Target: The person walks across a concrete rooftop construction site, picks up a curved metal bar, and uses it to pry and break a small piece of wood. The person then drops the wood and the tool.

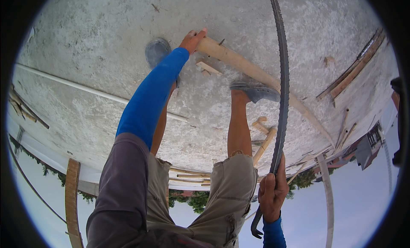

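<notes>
My left hand (194, 41), at the end of a blue-sleeved arm, is closed round the near-left end of a long wooden plank (243, 66). A dark nail sticks up from the plank (221, 42) close to that hand. The plank runs off to the lower right across the concrete floor, passing beside my grey shoe (256, 92). In my right hand (273, 192) is a long ribbed crowbar (283, 77) with a hooked claw at its lower end. The fingers wrap the bar just above the hook, and its long shaft stands up past the plank.
Small wood scraps (209, 67) lie near the plank. A thin white pipe (102, 93) crosses the floor at left. Dark boards (354, 68) lie at right, and a nailed wooden piece (265, 141) rests near my leg. My other grey shoe (157, 52) is beside the left hand.
</notes>
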Demonstrator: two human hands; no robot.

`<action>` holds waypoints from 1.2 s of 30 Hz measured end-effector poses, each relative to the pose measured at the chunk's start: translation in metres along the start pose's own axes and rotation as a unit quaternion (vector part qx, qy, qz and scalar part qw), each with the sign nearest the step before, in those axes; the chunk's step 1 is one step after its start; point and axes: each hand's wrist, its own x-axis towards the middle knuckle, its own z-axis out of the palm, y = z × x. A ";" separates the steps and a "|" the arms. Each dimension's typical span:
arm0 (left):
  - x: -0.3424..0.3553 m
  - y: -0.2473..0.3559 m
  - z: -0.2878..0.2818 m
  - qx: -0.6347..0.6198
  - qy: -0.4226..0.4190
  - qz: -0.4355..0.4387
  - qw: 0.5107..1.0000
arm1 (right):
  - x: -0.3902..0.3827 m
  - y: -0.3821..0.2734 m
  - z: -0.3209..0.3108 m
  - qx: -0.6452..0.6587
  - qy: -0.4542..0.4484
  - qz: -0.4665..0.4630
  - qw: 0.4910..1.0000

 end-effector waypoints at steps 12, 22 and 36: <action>-0.010 -0.026 0.014 0.142 0.199 0.249 0.937 | -0.001 0.000 -0.001 -0.032 -0.129 0.078 0.988; -0.001 -0.036 0.014 0.169 0.211 0.255 0.928 | 0.012 0.011 -0.002 -0.114 -0.072 0.021 0.991; 0.000 -0.030 0.014 0.182 0.212 0.256 0.926 | 0.001 0.000 -0.009 0.087 0.029 0.009 0.996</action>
